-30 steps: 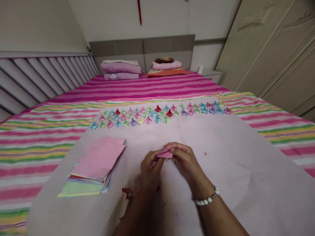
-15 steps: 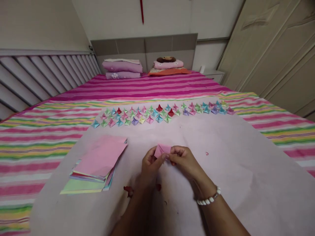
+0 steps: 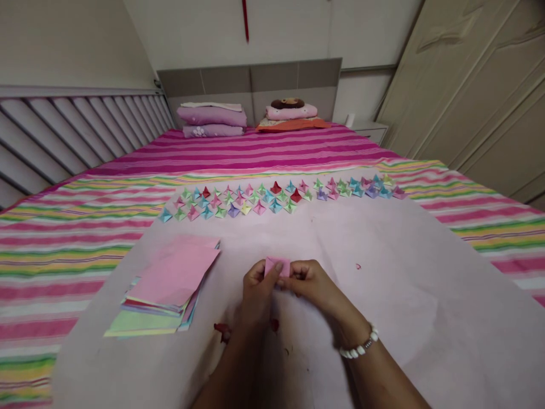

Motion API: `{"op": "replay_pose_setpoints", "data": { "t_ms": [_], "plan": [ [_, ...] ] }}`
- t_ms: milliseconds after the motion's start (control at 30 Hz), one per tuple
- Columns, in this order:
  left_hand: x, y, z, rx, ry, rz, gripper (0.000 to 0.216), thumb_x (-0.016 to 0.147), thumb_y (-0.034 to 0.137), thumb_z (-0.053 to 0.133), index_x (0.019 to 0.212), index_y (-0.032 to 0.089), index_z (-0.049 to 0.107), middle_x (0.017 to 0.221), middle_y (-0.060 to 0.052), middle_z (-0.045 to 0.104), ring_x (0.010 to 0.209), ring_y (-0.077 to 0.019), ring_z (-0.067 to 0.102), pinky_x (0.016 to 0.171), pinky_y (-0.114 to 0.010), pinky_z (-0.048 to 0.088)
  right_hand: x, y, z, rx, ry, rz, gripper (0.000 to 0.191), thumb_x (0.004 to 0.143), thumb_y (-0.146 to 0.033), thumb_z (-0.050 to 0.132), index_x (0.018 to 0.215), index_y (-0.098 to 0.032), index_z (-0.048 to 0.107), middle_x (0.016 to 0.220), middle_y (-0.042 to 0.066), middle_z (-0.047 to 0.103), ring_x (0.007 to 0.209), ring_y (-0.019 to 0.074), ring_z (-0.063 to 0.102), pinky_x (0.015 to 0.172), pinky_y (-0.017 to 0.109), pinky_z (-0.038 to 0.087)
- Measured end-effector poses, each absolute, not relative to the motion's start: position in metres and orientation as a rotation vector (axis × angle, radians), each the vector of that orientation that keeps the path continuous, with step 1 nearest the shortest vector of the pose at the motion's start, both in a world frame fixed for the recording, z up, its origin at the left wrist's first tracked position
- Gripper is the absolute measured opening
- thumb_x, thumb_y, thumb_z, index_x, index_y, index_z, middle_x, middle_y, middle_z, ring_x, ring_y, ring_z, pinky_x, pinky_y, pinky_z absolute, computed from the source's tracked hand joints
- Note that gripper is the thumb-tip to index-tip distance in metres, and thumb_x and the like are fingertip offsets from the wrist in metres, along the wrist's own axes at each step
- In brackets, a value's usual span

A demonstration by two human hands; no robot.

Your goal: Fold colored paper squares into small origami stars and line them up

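Observation:
Between my two hands is a small folded piece of pink paper (image 3: pixel 272 265), held up above the pale table surface. My left hand (image 3: pixel 259 284) grips its left side, with the thumb pressed flat over the front. The fingers of my right hand (image 3: pixel 304 276) pinch the lower right edge; a white beaded bracelet circles that wrist. Left of my hands lies a fanned stack of coloured paper (image 3: pixel 174 272), pink on top with green, yellow, red and blue edges below. Red scraps (image 3: pixel 222 330) sit beside my left forearm.
Rows of small folded paper shapes (image 3: pixel 259 207) in several colours line the far part of the pale surface (image 3: pixel 383 295). A tiny red scrap (image 3: pixel 358 266) lies to the right. Behind are a striped bedspread (image 3: pixel 272 150), folded bedding (image 3: pixel 213 119) and a railing (image 3: pixel 85 125) on the left.
The pink paper has gone from a wider, pointed shape to a smaller, squarer one. Both hands have shifted slightly left, and my left thumb now lies higher across the paper.

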State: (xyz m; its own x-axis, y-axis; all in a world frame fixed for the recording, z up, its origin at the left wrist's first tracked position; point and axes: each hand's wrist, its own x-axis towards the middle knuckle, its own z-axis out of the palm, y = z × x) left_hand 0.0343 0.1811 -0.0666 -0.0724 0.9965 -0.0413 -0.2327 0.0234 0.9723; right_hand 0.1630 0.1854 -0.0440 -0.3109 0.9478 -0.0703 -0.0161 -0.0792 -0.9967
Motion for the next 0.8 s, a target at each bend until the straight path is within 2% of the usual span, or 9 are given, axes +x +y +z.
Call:
{"op": "replay_pose_setpoints", "data": {
  "t_ms": [200, 400, 567, 633, 700, 767, 800],
  "plan": [
    [0.034, 0.176, -0.057, 1.121, 1.211, 1.421, 0.037, 0.079, 0.043, 0.058, 0.055, 0.017, 0.046, 0.051, 0.006, 0.040, 0.049, -0.0078, 0.038, 0.048, -0.019, 0.031, 0.166, 0.183, -0.037, -1.124, -1.490, 1.534, 0.036, 0.070, -0.047, 0.069, 0.055, -0.015, 0.062, 0.043, -0.006, 0.043, 0.042, 0.0067, 0.031, 0.042, 0.022, 0.019],
    [0.036, 0.175, -0.053, 0.956, 1.079, 1.507, 0.037, 0.081, 0.040, 0.057, 0.055, 0.017, 0.042, 0.051, 0.007, 0.038, 0.047, -0.0068, 0.034, 0.046, -0.019, 0.029, 0.167, 0.184, -0.041, -1.072, -1.552, 1.557, 0.033, 0.076, -0.044, 0.064, 0.059, -0.015, 0.064, 0.044, -0.005, 0.047, 0.042, 0.0077, 0.035, 0.043, 0.022, 0.023],
    [0.036, 0.177, -0.060, 0.850, 1.017, 1.503, 0.035, 0.078, 0.044, 0.058, 0.058, 0.017, 0.050, 0.051, 0.006, 0.045, 0.047, -0.0077, 0.041, 0.047, -0.020, 0.034, 0.166, 0.183, -0.039, -1.096, -1.562, 1.523, 0.034, 0.074, -0.045, 0.065, 0.057, -0.016, 0.062, 0.044, -0.006, 0.042, 0.041, 0.0074, 0.030, 0.041, 0.022, 0.020],
    [0.035, 0.179, -0.061, 0.845, 1.059, 1.506, 0.034, 0.079, 0.048, 0.057, 0.067, 0.016, 0.059, 0.057, 0.003, 0.054, 0.053, -0.0099, 0.050, 0.052, -0.022, 0.039, 0.166, 0.183, -0.039, -1.089, -1.543, 1.492, 0.034, 0.073, -0.045, 0.065, 0.056, -0.016, 0.062, 0.045, -0.006, 0.042, 0.042, 0.0075, 0.030, 0.041, 0.022, 0.019],
    [0.034, 0.180, -0.062, 0.871, 1.093, 1.510, 0.037, 0.079, 0.049, 0.056, 0.090, 0.015, 0.065, 0.072, -0.001, 0.064, 0.066, -0.0135, 0.059, 0.062, -0.024, 0.045, 0.166, 0.184, -0.040, -1.095, -1.499, 1.456, 0.034, 0.073, -0.046, 0.065, 0.055, -0.016, 0.062, 0.046, -0.005, 0.044, 0.043, 0.0076, 0.030, 0.041, 0.022, 0.019],
    [0.034, 0.182, -0.062, 0.928, 1.052, 1.529, 0.045, 0.076, 0.043, 0.062, 0.113, 0.017, 0.059, 0.086, -0.003, 0.067, 0.077, -0.0154, 0.062, 0.070, -0.026, 0.048, 0.166, 0.186, -0.042, -1.112, -1.435, 1.422, 0.035, 0.074, -0.046, 0.065, 0.056, -0.016, 0.063, 0.044, -0.006, 0.042, 0.042, 0.0074, 0.028, 0.042, 0.023, 0.018],
    [0.035, 0.182, -0.062, 0.961, 1.012, 1.545, 0.049, 0.074, 0.037, 0.066, 0.117, 0.018, 0.055, 0.090, -0.004, 0.067, 0.078, -0.0152, 0.063, 0.073, -0.027, 0.048, 0.167, 0.186, -0.043, -1.122, -1.402, 1.410, 0.035, 0.074, -0.047, 0.065, 0.056, -0.016, 0.063, 0.044, -0.006, 0.041, 0.042, 0.0072, 0.027, 0.042, 0.023, 0.018]
  ]
}}
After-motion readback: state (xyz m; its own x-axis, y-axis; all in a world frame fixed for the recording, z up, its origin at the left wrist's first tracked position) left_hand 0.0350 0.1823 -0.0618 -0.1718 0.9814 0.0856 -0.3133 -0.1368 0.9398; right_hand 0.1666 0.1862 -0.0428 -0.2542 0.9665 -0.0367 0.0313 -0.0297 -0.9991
